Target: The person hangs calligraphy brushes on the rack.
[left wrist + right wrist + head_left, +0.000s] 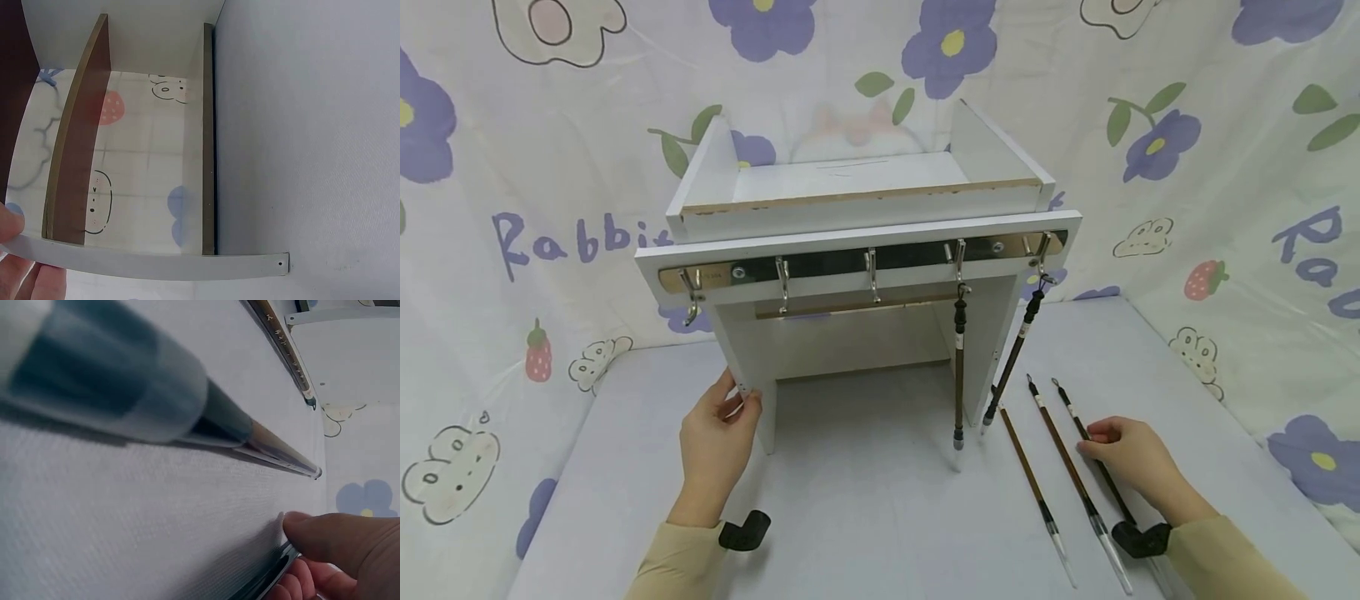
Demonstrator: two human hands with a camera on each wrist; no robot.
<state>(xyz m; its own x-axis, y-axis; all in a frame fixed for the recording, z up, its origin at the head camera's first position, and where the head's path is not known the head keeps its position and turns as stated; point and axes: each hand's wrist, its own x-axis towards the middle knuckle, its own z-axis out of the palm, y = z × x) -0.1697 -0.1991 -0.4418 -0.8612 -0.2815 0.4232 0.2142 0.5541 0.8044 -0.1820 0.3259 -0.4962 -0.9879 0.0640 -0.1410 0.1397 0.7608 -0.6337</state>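
Observation:
A white wooden rack stands on the table, with a metal hook strip along its front. My left hand grips the front edge of its left side panel, thumb inside and fingers outside. Two writing brushes hang from the right-hand hooks: one upright brush and one slanted brush. On the right, my right hand pinches the dark handle of the outermost brush, which lies along the table; its tip is partly hidden by the wrist strap.
Left of that brush lie two more brushes, a brown-handled one and a thinner one, bristle ends in clear caps toward me. A patterned curtain encloses the white table at the back and sides.

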